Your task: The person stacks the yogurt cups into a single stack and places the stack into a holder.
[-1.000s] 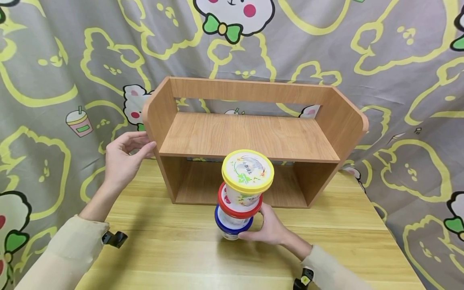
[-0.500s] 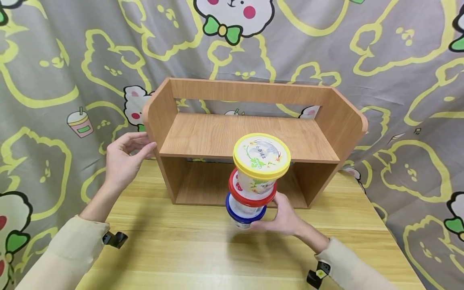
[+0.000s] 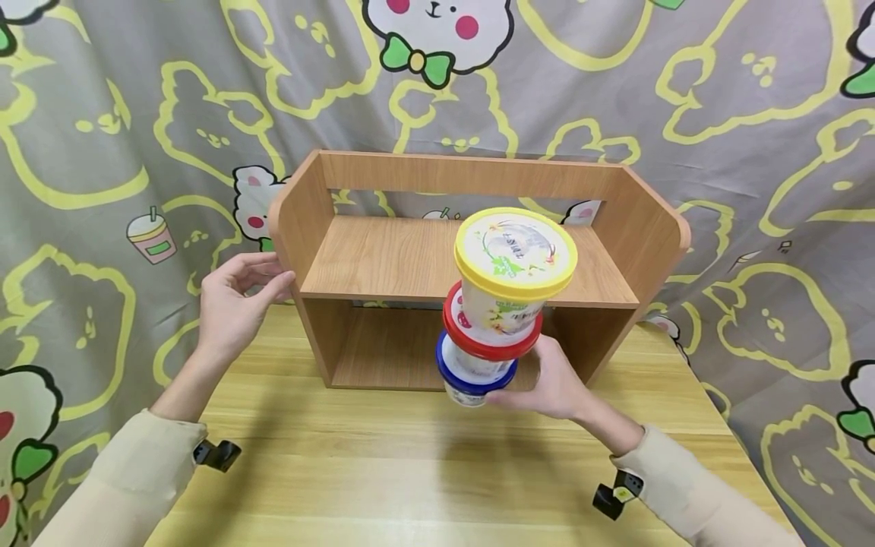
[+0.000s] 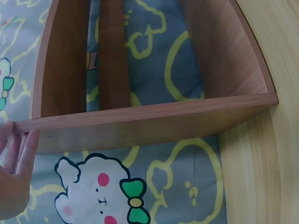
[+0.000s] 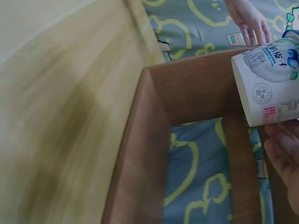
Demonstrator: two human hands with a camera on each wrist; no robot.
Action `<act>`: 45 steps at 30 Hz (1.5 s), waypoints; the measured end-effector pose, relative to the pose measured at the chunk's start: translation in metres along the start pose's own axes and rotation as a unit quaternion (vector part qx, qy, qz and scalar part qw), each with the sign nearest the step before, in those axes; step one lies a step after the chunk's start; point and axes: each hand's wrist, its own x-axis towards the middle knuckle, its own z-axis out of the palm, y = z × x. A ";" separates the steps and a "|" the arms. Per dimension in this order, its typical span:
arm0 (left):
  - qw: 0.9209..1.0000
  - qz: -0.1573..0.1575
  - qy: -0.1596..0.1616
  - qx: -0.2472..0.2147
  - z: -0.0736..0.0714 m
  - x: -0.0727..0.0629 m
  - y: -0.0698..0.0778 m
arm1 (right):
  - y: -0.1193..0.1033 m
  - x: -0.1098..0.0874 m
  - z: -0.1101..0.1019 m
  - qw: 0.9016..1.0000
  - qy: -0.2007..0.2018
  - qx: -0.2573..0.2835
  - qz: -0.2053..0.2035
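Observation:
My right hand (image 3: 547,384) grips the bottom of three stacked tubs, a white one with a blue lid (image 3: 476,372) and blueberry print. On it sits a red-lidded tub (image 3: 492,334), topped by a yellow-lidded tub (image 3: 516,252). The stack is off the table, in front of the wooden shelf (image 3: 410,251). My left hand (image 3: 235,308) holds the front edge of the shelf's left side panel, thumb at the edge and fingers against the outer face. In the right wrist view the blue-lidded tub (image 5: 268,84) shows its printed side; the upper tubs are out of frame.
The two-level shelf stands on a light wooden table (image 3: 383,471), its raised side panels and back rail (image 3: 472,173) framing the upper board (image 3: 383,254). A grey curtain (image 3: 752,190) with yellow cartoon outlines hangs behind and around.
My right hand has lifted the tub stack higher and carried it rightward and closer to the shelf. The left hand has stayed at the side panel.

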 end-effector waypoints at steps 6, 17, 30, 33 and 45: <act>1.000 0.001 -0.001 0.002 0.000 0.000 0.000 | -0.011 0.012 -0.012 1.000 0.003 0.008 0.012; 1.000 -0.004 -0.001 0.004 0.000 -0.001 -0.001 | -0.030 0.033 -0.037 0.998 0.010 0.006 0.062; 1.000 -0.009 -0.002 0.002 0.000 0.000 0.000 | -0.038 0.062 -0.059 0.996 0.017 0.012 0.086; 1.000 -0.008 -0.003 0.002 0.000 -0.001 0.000 | -0.037 0.070 -0.063 0.996 0.025 0.010 0.080; 1.000 -0.007 -0.001 -0.001 0.000 -0.001 0.000 | -0.025 0.095 -0.073 0.995 0.060 0.014 0.077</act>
